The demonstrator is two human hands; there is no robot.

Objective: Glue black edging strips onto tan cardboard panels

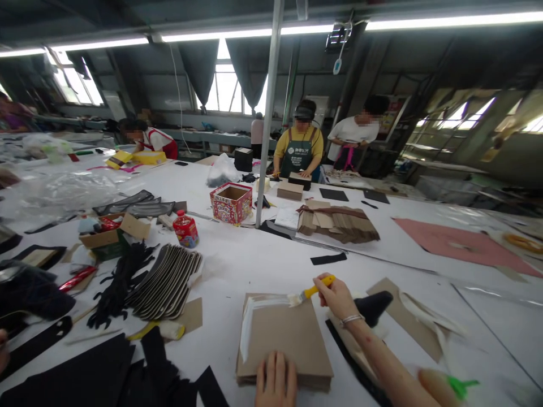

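My right hand (337, 297) grips the yellow handle of a paintbrush (311, 290). Its pale bristles touch the far right part of the top sheet in a stack of brown cardboard (288, 330). A wet white strip, which looks like glue, runs along the sheet's left and far edges. Flat on the near edge of the stack lies my left hand (275, 380), fingers stretched out and holding nothing. Beside my right forearm are a dark, rounded object (374, 307) and a black strip (350, 359).
Left of the stack lie curved dark pieces (165, 282), black fabric (85, 373) and a red bottle (185, 229). A metal post (268, 113) rises beyond, near a patterned red box (231, 203). Across the table, a person in an apron (300, 147) handles another stack.
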